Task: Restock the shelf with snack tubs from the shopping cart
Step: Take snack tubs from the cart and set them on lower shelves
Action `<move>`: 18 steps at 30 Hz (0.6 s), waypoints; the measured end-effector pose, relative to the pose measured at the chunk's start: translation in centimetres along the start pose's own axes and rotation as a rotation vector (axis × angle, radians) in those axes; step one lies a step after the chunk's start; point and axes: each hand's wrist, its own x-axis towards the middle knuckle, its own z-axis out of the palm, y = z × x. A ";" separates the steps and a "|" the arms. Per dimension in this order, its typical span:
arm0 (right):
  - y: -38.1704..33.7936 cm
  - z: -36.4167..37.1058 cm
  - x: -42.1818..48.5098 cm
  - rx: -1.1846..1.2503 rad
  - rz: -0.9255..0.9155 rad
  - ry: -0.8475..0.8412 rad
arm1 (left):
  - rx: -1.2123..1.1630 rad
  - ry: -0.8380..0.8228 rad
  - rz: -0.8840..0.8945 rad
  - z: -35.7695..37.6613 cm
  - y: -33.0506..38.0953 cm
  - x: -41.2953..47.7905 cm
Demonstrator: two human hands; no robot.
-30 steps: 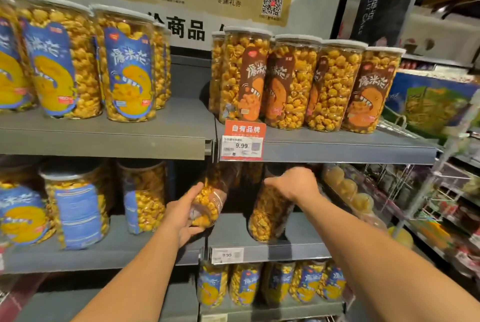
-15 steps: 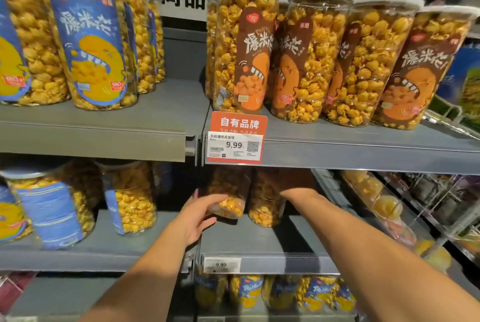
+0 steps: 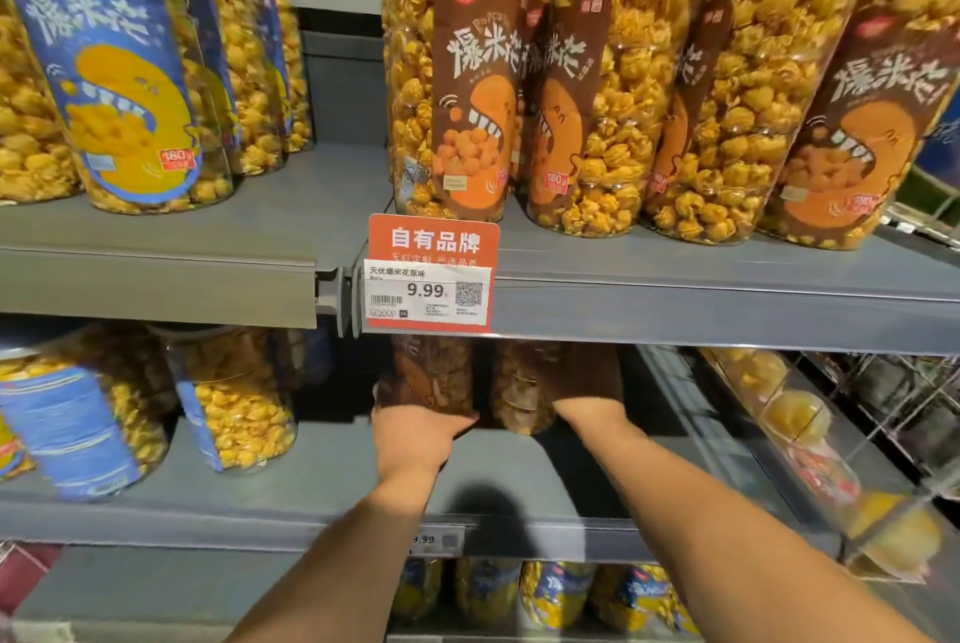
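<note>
Currently left hand (image 3: 415, 440) sits straight below the price tag (image 3: 431, 279), cupping the base of a brown-label tub (image 3: 434, 377); fingers look curled round it, but shadow hides most of them. Right hand (image 3: 587, 406) is below-right of the tag, against a second tub (image 3: 519, 393); grip can't be told, too dark. Both tubs are at the back of the middle shelf (image 3: 322, 476), just beside each other. Directly above the tag: upper-row tubs (image 3: 727, 97), brown labels, upright. Left of the tag: blue-label tubs (image 3: 119, 86).
</note>
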 end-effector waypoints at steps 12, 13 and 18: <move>-3.0 -0.7 0.2 -0.136 -0.179 -0.088 | 0.384 -0.195 0.001 1.1 1.5 -0.6; -2.8 -0.4 0.3 -0.151 -0.135 -0.139 | 0.346 -0.233 -0.016 0.9 1.6 -0.6; -2.3 1.4 -0.2 -0.423 -0.117 -0.282 | 0.219 -0.278 -0.018 -1.6 1.7 -2.0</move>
